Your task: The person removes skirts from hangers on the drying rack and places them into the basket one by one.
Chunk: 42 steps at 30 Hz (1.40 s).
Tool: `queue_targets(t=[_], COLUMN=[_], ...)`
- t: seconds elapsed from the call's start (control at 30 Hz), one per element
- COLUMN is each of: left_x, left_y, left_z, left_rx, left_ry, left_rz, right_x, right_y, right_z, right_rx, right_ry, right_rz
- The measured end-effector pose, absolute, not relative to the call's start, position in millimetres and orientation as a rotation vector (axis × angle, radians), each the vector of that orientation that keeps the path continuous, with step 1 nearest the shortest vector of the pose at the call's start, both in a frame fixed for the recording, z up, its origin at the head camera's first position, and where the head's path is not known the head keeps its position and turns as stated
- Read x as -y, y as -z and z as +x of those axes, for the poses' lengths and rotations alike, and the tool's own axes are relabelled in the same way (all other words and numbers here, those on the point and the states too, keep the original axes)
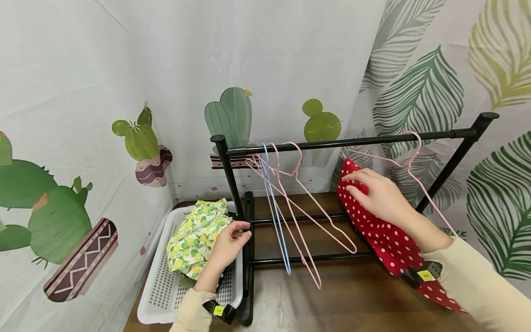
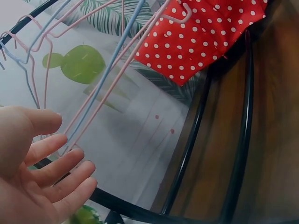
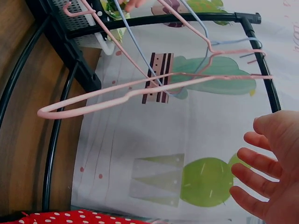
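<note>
My left hand (image 1: 227,244) is beside the rack's left post, over the edge of a white basket (image 1: 166,295); in the left wrist view its fingers are spread and loosely bent, holding nothing. In the basket lies a crumpled yellow-and-green lemon-print cloth (image 1: 197,235). My right hand (image 1: 383,196) is in front of a red cloth with white dots (image 1: 390,249), below the rail; the right wrist view shows it holding nothing. The red cloth hangs at a pink hanger (image 1: 419,180) on the rail's right; how it is attached is partly hidden.
A black clothes rack (image 1: 356,143) stands on the brown wooden table (image 1: 332,299). On the rail's left part hang a blue hanger (image 1: 275,221) and two pink hangers (image 1: 300,251), close together. A patterned curtain (image 1: 286,69) hangs behind.
</note>
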State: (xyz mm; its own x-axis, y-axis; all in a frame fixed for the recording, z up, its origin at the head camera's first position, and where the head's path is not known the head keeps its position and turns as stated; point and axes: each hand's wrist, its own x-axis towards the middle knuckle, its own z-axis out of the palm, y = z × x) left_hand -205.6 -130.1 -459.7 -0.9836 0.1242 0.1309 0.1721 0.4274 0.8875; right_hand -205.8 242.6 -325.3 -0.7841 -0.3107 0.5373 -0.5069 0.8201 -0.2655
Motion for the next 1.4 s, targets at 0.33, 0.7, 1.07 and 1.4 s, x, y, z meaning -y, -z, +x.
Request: queue_targets(t=[0.33,0.7,1.07,1.4], left_x=[119.9,113.7,109.5,109.6], left_y=[467.6,478.3,488.5,491.8], left_z=[-209.1,-209.1,-210.3,-211.3], left_rx=[2.596,2.608,2.621,2.645], left_ry=[1.691,1.651,1.661,1.668], left_rz=[-0.28,-0.311,-0.339,-0.334], right_x=[-256.9,-276.2,-294.3,-314.4], right_y=[326.6,316.5,309.5,311.4], right_z=[-199.3,-188.7,-186.1,-188.0], right_rx=[2.504,2.565,2.54,2.534], right_ry=[-0.531,-0.606,-0.631,-0.616], right_rz=[0.541,0.353,0.151,0.069])
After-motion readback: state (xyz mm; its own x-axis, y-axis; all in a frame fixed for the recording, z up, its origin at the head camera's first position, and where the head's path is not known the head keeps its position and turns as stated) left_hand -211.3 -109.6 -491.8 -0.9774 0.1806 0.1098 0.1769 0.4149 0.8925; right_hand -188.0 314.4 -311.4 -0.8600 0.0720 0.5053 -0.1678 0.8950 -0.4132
